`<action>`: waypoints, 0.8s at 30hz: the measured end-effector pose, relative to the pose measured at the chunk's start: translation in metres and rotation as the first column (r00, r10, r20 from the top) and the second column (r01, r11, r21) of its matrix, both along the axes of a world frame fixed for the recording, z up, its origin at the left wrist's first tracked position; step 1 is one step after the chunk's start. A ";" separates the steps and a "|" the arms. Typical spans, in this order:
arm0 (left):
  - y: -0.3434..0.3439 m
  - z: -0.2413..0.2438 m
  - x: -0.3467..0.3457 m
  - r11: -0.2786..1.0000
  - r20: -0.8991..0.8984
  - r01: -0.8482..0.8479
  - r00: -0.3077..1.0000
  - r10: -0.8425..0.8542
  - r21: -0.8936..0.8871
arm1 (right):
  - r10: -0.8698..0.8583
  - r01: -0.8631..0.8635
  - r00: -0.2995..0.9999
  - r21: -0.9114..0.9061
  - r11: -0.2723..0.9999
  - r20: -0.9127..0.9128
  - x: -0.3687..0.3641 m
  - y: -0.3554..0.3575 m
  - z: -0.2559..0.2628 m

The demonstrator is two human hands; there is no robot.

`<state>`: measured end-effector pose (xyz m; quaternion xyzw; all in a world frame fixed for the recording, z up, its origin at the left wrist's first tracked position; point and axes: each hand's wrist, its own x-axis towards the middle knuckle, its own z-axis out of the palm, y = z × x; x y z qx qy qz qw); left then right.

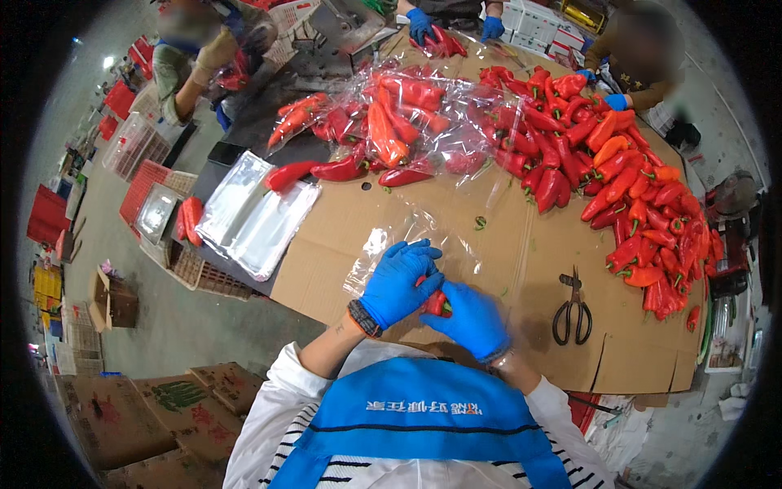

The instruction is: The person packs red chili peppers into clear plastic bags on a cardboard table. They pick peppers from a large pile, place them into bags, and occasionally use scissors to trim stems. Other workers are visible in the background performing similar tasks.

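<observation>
My left hand (400,284) and my right hand (473,321), both in blue gloves, close around a red pepper (435,304) low over the cardboard. Its green stem end shows between them, and the fingers hide most of its body. Just beyond the left fingers a clear plastic bag (365,260) lies spread out; whether the pepper is inside it, I cannot tell. To the right rests a pair of black-handled scissors (572,308), blades pointing away. Farther off, clear bags of red peppers (391,116) lie in a heap.
Loose red peppers (611,177) cover the table's right side. A stack of flat clear bags (256,214) and a phone (226,153) lie at left. Co-workers' gloved hands (420,25) are across the cardboard-covered table (489,250). Cartons (159,409) stand lower left.
</observation>
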<state>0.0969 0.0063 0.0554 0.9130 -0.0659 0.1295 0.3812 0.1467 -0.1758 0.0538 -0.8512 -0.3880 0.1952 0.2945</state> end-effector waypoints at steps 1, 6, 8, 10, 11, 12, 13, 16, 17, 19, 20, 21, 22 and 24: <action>-0.001 0.001 -0.002 1.000 -0.002 -0.004 1.000 0.004 0.003 | 0.002 -0.001 1.000 0.089 0.996 -0.011 -0.001 0.001 -0.004; -0.010 -0.012 -0.015 0.996 0.019 -0.060 0.998 0.061 -0.060 | -0.008 0.025 0.997 0.228 0.973 -0.076 -0.010 0.011 -0.031; -0.014 -0.006 -0.014 0.999 0.133 -0.046 0.990 0.048 -0.016 | 0.009 -0.011 1.000 0.182 0.983 0.008 -0.006 0.014 -0.044; -0.018 -0.009 -0.018 0.997 0.164 0.044 0.986 -0.033 -0.060 | -0.038 0.106 0.963 0.245 0.964 -0.267 -0.001 0.022 -0.071; -0.022 -0.011 -0.023 0.992 0.177 0.088 0.982 -0.072 -0.086 | -0.055 0.170 0.913 0.255 0.952 -0.404 -0.002 0.024 -0.084; -0.025 -0.010 -0.027 0.995 0.175 0.092 0.981 -0.085 -0.033 | 0.248 0.411 0.628 0.586 0.699 -0.737 -0.004 0.031 -0.091; -0.027 -0.003 -0.030 0.995 0.176 0.093 0.980 -0.097 0.032 | 0.222 0.343 0.728 0.624 0.702 -0.649 -0.004 0.038 -0.078; -0.029 0.003 -0.042 0.964 0.151 0.071 0.982 -0.112 0.255 | 0.087 0.165 0.937 0.651 0.741 -0.337 -0.004 0.045 -0.052; -0.030 0.006 -0.048 0.962 0.143 -0.025 0.990 -0.015 0.271 | 0.185 0.235 0.850 0.670 0.705 -0.493 0.000 0.049 -0.067; -0.033 0.016 -0.056 0.928 0.144 -0.208 0.975 0.171 0.309 | 0.321 0.415 0.630 0.655 0.631 -0.708 0.009 0.063 -0.096; -0.028 0.002 -0.063 0.889 0.127 -0.242 0.970 0.208 0.389 | 0.358 0.522 0.519 0.619 0.587 -0.777 0.009 0.070 -0.101; -0.022 -0.012 -0.069 0.835 0.122 -0.326 0.945 0.305 0.442 | 0.276 0.547 0.491 0.539 0.641 -0.826 0.005 0.076 -0.088; -0.017 -0.024 -0.075 0.770 0.120 -0.402 0.910 0.398 0.495 | 0.191 0.570 0.459 0.452 0.686 -0.868 0.000 0.080 -0.067; -0.003 -0.037 -0.084 0.667 0.162 -0.554 0.815 0.557 0.497 | 0.177 0.598 0.367 0.378 0.707 -0.913 -0.003 0.084 -0.058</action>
